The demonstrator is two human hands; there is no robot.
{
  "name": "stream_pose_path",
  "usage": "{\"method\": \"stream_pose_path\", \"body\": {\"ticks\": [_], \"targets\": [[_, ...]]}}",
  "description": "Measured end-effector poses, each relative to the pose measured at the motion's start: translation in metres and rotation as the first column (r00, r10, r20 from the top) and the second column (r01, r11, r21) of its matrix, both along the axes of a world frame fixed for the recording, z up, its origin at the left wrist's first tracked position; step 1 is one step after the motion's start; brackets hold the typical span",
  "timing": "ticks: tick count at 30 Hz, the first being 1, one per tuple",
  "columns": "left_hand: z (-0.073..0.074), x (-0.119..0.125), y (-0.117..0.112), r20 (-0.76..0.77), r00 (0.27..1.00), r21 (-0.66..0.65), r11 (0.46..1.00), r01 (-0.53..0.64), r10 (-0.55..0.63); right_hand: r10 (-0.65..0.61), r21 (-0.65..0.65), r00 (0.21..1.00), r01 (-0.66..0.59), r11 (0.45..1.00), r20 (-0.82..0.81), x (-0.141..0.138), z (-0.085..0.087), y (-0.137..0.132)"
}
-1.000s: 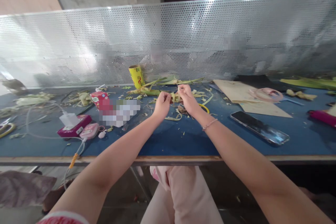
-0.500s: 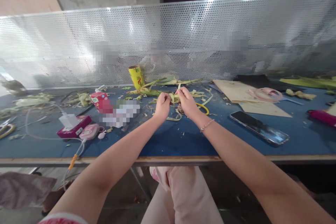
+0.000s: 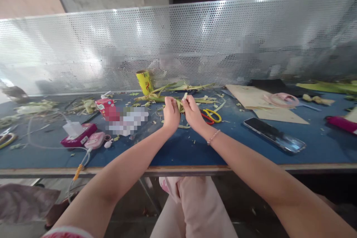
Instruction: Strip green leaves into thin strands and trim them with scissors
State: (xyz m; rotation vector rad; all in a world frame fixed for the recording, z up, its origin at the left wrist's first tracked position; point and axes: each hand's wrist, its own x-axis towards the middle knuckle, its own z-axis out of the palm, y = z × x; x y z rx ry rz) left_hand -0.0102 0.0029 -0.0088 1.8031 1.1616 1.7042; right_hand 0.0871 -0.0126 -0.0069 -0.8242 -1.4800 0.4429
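Note:
My left hand [image 3: 171, 113] and my right hand [image 3: 192, 111] are close together above the blue table [image 3: 173, 145], both with fingers closed on a small woven piece of green leaf strips [image 3: 180, 105]. A pale strip end sticks up between the hands. Long green leaves [image 3: 167, 93] lie just beyond the hands. Scissors with red and yellow handles [image 3: 211, 116] lie to the right of my right hand. A bracelet sits on my right wrist.
A yellow tape roll [image 3: 144, 80] stands at the back by the perforated metal screen [image 3: 178, 44]. A phone [image 3: 275, 135] and cardboard sheets [image 3: 259, 102] lie to the right. A red carton [image 3: 105, 106], white charger on a magenta box [image 3: 78, 133] and cables lie to the left.
Both hands have come closer together and slightly nearer to me with the leaf piece. The scissors, hidden before behind my right hand, now show.

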Motion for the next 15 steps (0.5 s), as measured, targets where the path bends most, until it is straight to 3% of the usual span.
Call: {"method": "stream_pose_path", "body": {"ticks": [10,15], "targets": [[0.0061,-0.0019,-0.0026,-0.091,0.992,0.033,0.996,-0.083,0.086,0.034,-0.022,0.994,-0.037,0.999,-0.106,-0.0026,-0.0013,0.0017],[0.0058,-0.0021,-0.0022,-0.111,0.994,0.010,1.000,-0.012,0.013,-0.081,0.047,0.991,0.087,0.995,-0.102,0.0047,0.0054,0.0013]]}}
